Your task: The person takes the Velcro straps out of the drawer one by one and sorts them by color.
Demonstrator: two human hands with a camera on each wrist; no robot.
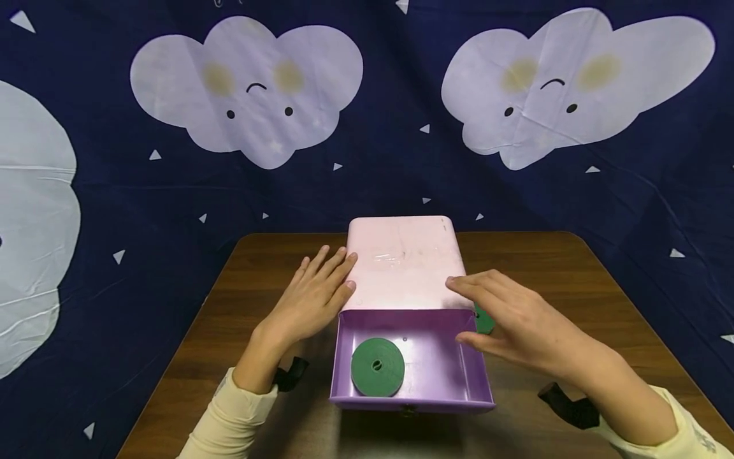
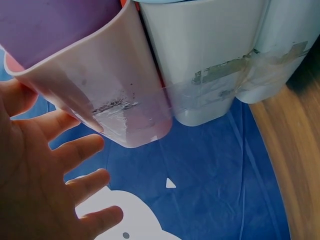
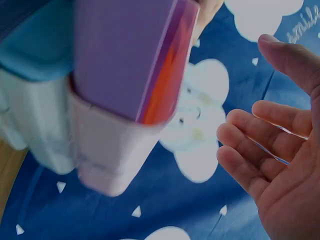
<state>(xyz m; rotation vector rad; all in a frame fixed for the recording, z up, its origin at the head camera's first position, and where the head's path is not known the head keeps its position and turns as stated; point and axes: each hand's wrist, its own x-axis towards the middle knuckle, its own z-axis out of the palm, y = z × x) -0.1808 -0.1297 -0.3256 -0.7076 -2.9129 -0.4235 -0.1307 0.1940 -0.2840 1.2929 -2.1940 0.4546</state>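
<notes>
A stacked drawer unit stands on the table, its pink top case point(image 1: 404, 264) uppermost. From its front a purple drawer point(image 1: 436, 357) is pulled out. A tightly coiled green roll point(image 1: 377, 368) lies in the drawer's left half. My left hand point(image 1: 309, 290) has its fingers spread, fingertips right at the left side of the pink case. On the other side, my right hand point(image 1: 516, 312) holds nothing; its fingers reach over the case's right edge and its thumb overlaps the drawer's right wall. Part of another green thing point(image 1: 484, 320) shows beside the drawer, mostly hidden by the right hand.
Below the pink case point(image 2: 115, 95) sit a whitish case point(image 2: 205, 60) and a pale blue one point(image 2: 285, 55), with clear tape across them. A blue drawer point(image 3: 42, 47) is beneath the purple one. The wooden table point(image 1: 533, 268) ends at a dark blue cloud-patterned cloth point(image 1: 395, 146).
</notes>
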